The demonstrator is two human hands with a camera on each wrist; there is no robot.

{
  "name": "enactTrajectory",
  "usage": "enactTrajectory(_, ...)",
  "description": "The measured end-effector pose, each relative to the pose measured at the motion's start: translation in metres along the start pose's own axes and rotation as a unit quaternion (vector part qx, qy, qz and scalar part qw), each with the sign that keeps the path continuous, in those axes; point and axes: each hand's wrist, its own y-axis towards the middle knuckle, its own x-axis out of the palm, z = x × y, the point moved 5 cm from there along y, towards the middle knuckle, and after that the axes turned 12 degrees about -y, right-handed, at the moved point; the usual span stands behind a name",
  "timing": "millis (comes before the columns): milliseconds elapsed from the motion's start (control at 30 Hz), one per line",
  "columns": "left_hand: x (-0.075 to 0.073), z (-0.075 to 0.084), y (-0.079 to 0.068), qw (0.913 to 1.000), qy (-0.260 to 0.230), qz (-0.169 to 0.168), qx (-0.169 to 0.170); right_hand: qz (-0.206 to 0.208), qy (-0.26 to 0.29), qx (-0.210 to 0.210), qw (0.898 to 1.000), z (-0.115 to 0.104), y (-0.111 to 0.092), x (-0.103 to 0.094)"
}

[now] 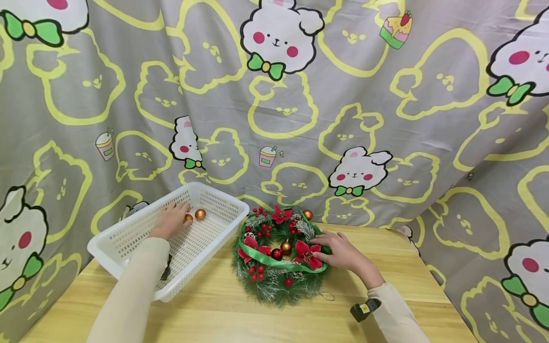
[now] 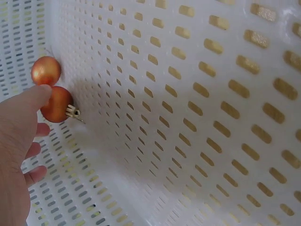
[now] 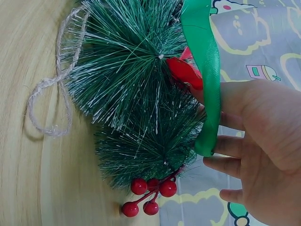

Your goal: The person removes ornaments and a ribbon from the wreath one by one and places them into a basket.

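Note:
Inside the white plastic basket, my left hand reaches down to two shiny orange-gold Christmas balls. Its thumb lies on the nearer ball, which has a gold cap; the index finger is hidden. The other ball touches it against the basket wall. My right hand holds the right side of a green Christmas wreath, thumb by a red poinsettia and fingers at the green ribbon. Red berries, a gold ball and a dark red ball decorate the wreath.
The basket stands left of the wreath on the wooden table. A twine loop sticks out from the wreath. An orange-gold ball shows at its back edge. Behind hangs a grey cartoon curtain; a black object is partly hidden by the left sleeve.

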Motion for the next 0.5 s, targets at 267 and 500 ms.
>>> enactTrajectory(267,-0.009,0.006,0.001,0.9995,-0.025,0.017,-0.003,0.002,-0.001,-0.003,1.0,-0.001,0.0,-0.002)
enactTrajectory(500,-0.019,0.012,0.008,0.9988,-0.045,0.016,-0.013,-0.001,-0.001,-0.009,1.0,0.0,0.003,-0.004)
